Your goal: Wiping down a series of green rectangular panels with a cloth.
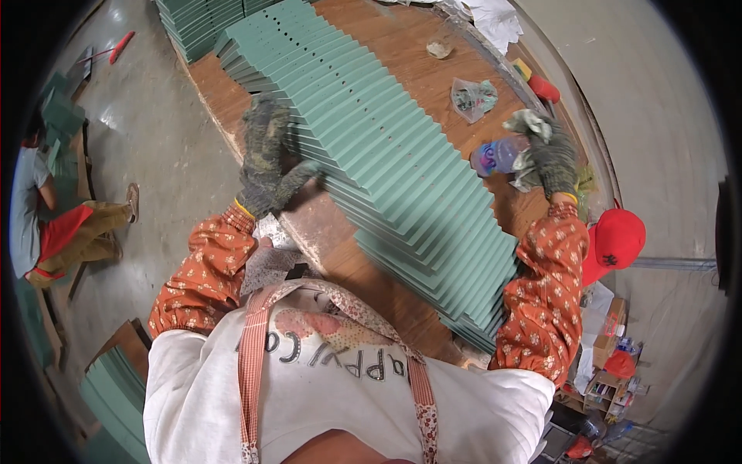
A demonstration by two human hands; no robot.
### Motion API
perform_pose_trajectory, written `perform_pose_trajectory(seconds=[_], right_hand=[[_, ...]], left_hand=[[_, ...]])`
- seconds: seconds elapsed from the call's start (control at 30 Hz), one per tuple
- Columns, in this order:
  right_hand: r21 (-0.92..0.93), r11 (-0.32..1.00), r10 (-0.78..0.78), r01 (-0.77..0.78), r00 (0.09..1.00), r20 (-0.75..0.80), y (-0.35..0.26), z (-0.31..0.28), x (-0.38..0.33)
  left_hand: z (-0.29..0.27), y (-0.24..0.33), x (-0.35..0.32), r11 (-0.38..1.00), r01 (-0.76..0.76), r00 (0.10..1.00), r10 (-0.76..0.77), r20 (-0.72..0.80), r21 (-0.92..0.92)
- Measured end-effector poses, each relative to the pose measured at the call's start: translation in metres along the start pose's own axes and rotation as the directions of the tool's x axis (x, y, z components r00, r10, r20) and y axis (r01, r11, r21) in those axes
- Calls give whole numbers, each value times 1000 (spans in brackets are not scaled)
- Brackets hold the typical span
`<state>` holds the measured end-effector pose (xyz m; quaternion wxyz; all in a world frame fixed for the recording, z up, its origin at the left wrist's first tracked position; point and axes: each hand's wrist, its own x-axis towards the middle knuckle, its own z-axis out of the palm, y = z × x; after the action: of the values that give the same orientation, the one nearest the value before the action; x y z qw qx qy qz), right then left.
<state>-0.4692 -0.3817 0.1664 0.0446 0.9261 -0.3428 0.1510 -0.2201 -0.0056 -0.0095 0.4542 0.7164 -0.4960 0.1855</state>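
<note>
A long fanned row of green boards (402,155) slants across the wooden table, overlapping like shingles, with small dark holes along part of it. At its left edge, my left hand (267,155), in a camouflage glove, has its thumb spread from the fingers against the board edges. My right hand (558,158), gloved alike, is at the right side of the table, closed on a crumpled whitish rag (529,124). Beside that rag lies a clear bottle (496,156) with a purple-blue label; whether my fingers touch it I cannot tell.
More green boards (182,31) are stacked at the far left. A clear plastic bag (473,99) lies on the brown tabletop (410,54). To the right is a red cap (618,238). A seated person (46,209) is at the left, beside other green pieces.
</note>
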Motion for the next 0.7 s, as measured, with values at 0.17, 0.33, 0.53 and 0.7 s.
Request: perform_pose_trajectory(seconds=[0.17, 0.33, 0.53, 0.7], right_hand=[[11, 980, -196, 198, 974, -111, -26, -15, 5], [320, 914, -247, 250, 968, -50, -88, -40, -7], [292, 956, -94, 36, 977, 189, -192, -24, -47], [-79, 896, -431, 437, 899, 81, -238, -21, -125]], left_hand=[[1, -3, 14, 983, -174, 984, 171, 52, 52], [13, -4, 16, 953, -297, 954, 298, 11, -50], [38, 21, 14, 912, -403, 915, 402, -26, -83], [45, 24, 5, 917, -385, 918, 392, 65, -99]])
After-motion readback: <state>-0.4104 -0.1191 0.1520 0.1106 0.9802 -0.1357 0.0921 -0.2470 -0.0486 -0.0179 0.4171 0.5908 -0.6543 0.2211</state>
